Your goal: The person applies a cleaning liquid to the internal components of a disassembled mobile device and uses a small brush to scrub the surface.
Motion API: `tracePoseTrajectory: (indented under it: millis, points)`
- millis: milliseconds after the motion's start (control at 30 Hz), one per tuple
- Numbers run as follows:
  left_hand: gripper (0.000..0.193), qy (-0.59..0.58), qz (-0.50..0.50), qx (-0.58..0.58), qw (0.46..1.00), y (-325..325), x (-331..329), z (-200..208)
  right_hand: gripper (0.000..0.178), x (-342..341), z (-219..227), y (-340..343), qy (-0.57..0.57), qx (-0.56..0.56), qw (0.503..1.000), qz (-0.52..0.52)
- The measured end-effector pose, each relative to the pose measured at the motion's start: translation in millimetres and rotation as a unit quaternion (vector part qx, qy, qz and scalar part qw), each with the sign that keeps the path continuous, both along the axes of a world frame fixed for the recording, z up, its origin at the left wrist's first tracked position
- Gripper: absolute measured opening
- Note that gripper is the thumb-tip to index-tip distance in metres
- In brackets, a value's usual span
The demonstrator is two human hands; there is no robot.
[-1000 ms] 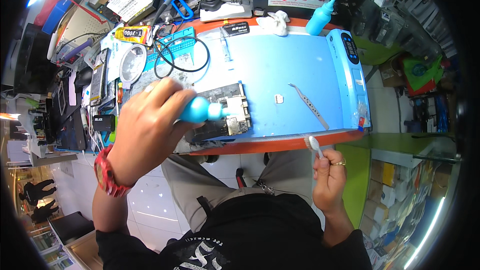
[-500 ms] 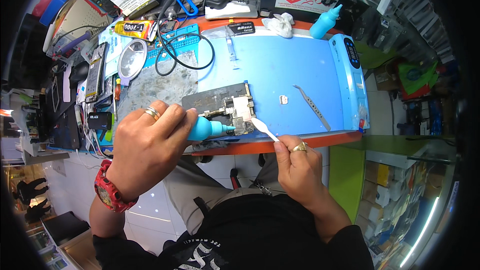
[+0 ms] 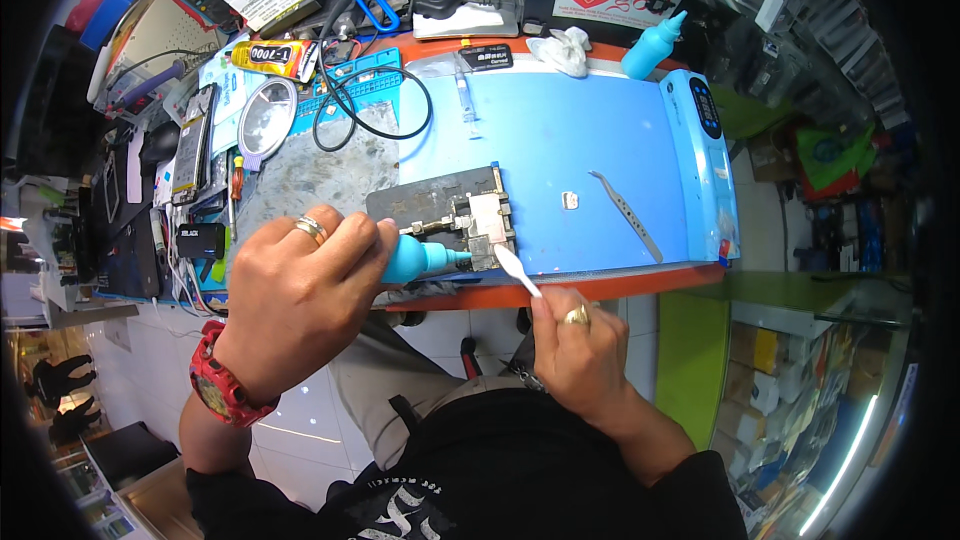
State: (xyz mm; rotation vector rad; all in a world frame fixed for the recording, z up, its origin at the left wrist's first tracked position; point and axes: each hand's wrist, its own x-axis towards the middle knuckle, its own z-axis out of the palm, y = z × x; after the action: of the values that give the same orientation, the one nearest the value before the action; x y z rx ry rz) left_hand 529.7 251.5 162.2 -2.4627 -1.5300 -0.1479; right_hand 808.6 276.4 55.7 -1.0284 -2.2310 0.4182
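Note:
My left hand point(image 3: 310, 258) is closed around a light blue squeeze bottle point(image 3: 408, 260), its nozzle pointing right to the lower edge of a circuit board. The circuit board point(image 3: 489, 213) sits on a dark board holder point(image 3: 412, 198) with a metal clamp beside it. My right hand point(image 3: 583, 350) pinches a slim white brush-like tool point(image 3: 516, 268) by its handle. The tool's oval head lies over the board's lower right corner, near the nozzle tip; its underside is hidden. Tweezers point(image 3: 628, 216) and a small pale metal piece point(image 3: 570, 200) lie right of the holder.
A blue mat point(image 3: 560, 130) covers the bench, with a blue device point(image 3: 695, 170) along its right edge. At the back stand a second blue bottle point(image 3: 652, 48) and crumpled white tissue point(image 3: 562, 50). A syringe point(image 3: 466, 105), looped black cable point(image 3: 425, 105) and opened phone point(image 3: 195, 145) lie farther left.
My right hand has moved left and slightly nearer to me, carrying the white tool, which now stands steeper at the board's lower corner. The left hand and bottle have barely shifted.

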Motion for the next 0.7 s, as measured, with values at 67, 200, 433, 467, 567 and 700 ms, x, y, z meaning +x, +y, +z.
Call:
tracePoseTrajectory:
  millis: [67, 200, 433, 467, 567, 700]
  points:
    - [0.042, 0.001, -0.008, 0.005, 1.000, 1.1, 0.5, 1.5, 0.008, -1.0, -4.2, -2.9, 0.008, 0.013, 1.000, -0.005]
    - [0.042, 0.005, -0.006, 0.006, 1.000, 2.2, -0.5, 3.0, 0.007, -10.0, -4.1, 7.9, 0.013, 0.008, 1.000, 0.005]
    - [0.026, 0.019, -0.012, 0.014, 1.000, 4.6, 4.4, 5.3, 0.007, -11.9, -7.8, 6.9, 0.033, -0.022, 0.999, -0.001]
    - [0.025, 0.012, -0.010, 0.018, 1.000, 4.2, 5.7, 5.7, 0.007, -8.1, -5.4, 1.9, 0.031, -0.002, 1.000, -0.003]
    - [0.034, -0.005, -0.019, 0.021, 1.000, 5.8, 1.1, 4.5, 0.009, -1.7, -9.0, -7.4, 0.062, 0.004, 0.998, -0.022]
    - [0.039, 0.000, -0.015, 0.022, 1.000, 5.1, -3.0, 1.1, 0.007, -12.6, -7.7, 5.6, 0.038, -0.027, 0.999, -0.002]
